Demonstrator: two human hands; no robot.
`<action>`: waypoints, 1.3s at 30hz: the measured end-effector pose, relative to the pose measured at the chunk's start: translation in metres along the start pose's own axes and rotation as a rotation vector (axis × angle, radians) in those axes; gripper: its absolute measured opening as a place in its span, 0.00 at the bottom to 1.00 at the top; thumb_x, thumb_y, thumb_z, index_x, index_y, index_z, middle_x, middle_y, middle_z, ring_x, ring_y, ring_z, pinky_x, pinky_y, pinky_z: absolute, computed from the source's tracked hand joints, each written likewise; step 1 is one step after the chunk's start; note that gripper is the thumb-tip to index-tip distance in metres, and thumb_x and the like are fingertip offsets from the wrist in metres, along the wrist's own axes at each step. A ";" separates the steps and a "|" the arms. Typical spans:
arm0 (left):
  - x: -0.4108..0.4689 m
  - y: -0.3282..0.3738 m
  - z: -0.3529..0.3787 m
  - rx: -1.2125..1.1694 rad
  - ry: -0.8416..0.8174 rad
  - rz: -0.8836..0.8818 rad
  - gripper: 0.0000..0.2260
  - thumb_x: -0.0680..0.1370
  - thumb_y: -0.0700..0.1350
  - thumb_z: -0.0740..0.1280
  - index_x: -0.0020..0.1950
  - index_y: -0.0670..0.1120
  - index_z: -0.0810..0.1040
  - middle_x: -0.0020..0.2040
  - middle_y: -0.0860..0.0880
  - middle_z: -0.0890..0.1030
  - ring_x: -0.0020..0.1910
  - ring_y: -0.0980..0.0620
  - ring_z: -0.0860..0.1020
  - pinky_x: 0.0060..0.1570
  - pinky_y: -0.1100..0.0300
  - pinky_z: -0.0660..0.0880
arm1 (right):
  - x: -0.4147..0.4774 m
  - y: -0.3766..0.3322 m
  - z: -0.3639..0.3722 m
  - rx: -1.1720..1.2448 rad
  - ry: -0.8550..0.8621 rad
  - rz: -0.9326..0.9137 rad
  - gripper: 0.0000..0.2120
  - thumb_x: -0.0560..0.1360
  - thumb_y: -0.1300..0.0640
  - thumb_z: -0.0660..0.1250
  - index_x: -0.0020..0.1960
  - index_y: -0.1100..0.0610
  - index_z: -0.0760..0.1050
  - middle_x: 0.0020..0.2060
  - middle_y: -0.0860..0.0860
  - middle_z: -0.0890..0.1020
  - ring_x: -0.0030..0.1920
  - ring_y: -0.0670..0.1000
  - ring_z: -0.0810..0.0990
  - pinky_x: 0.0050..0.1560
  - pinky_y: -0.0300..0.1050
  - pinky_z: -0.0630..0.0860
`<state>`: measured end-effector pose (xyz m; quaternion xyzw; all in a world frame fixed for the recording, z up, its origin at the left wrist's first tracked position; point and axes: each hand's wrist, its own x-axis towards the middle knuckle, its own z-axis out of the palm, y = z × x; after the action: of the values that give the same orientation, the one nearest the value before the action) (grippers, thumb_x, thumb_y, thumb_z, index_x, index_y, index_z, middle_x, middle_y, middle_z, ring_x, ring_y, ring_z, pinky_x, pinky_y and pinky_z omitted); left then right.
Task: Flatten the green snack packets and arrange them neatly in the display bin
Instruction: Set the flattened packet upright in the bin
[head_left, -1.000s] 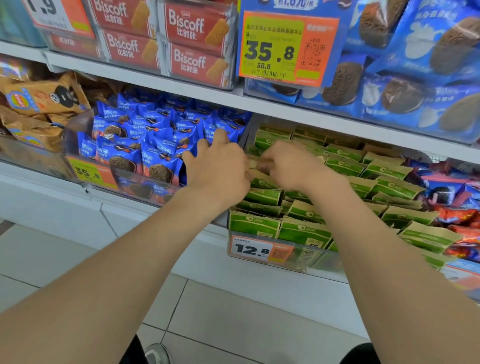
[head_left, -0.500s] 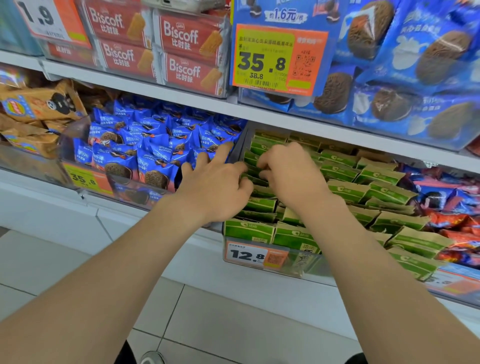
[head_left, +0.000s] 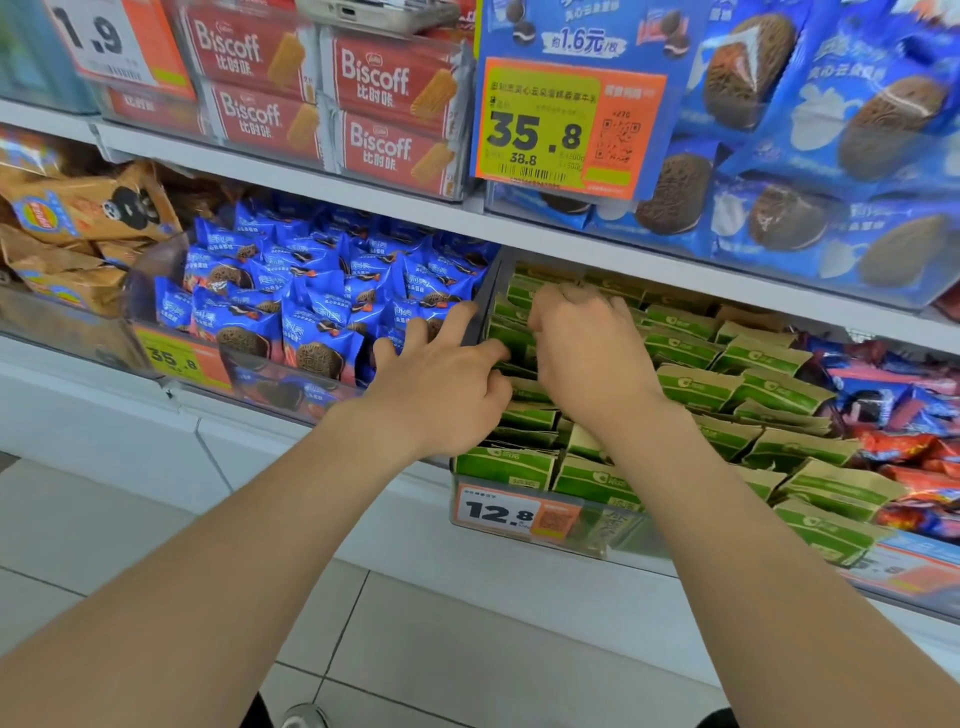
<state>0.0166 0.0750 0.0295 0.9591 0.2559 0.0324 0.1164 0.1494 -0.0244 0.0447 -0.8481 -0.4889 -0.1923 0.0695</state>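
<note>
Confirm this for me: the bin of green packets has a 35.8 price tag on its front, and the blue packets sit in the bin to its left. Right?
Not quite. In the head view, the price tag on the front of the bin of green packets reads 12.8, not 35.8. The blue packets do sit in the bin to its left.

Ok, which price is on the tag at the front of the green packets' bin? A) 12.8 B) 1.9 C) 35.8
A: the tag on the clear front of the display bin, just below the green snack packets, reads 12.8.
</note>
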 end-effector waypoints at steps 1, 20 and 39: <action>0.000 0.000 0.000 -0.006 -0.001 0.000 0.18 0.86 0.56 0.52 0.75 0.61 0.70 0.84 0.53 0.50 0.74 0.35 0.61 0.67 0.35 0.62 | 0.002 0.002 0.002 0.017 -0.032 0.023 0.17 0.77 0.63 0.70 0.65 0.59 0.74 0.51 0.58 0.84 0.54 0.63 0.82 0.59 0.55 0.73; -0.003 0.005 0.002 -0.016 0.002 0.017 0.14 0.85 0.55 0.54 0.66 0.51 0.71 0.68 0.48 0.59 0.60 0.43 0.59 0.62 0.39 0.62 | 0.045 -0.002 0.023 -0.092 -0.291 0.190 0.24 0.82 0.55 0.66 0.77 0.52 0.65 0.69 0.59 0.77 0.72 0.63 0.73 0.73 0.65 0.62; 0.000 0.008 -0.003 -0.001 -0.026 -0.007 0.19 0.84 0.57 0.53 0.71 0.52 0.69 0.68 0.48 0.62 0.59 0.43 0.59 0.64 0.37 0.61 | 0.060 0.005 0.014 -0.135 -0.467 0.173 0.18 0.85 0.55 0.61 0.73 0.53 0.74 0.70 0.58 0.77 0.74 0.63 0.71 0.77 0.77 0.48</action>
<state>0.0202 0.0690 0.0344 0.9586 0.2574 0.0194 0.1202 0.1843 0.0249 0.0556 -0.9107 -0.4036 -0.0167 -0.0858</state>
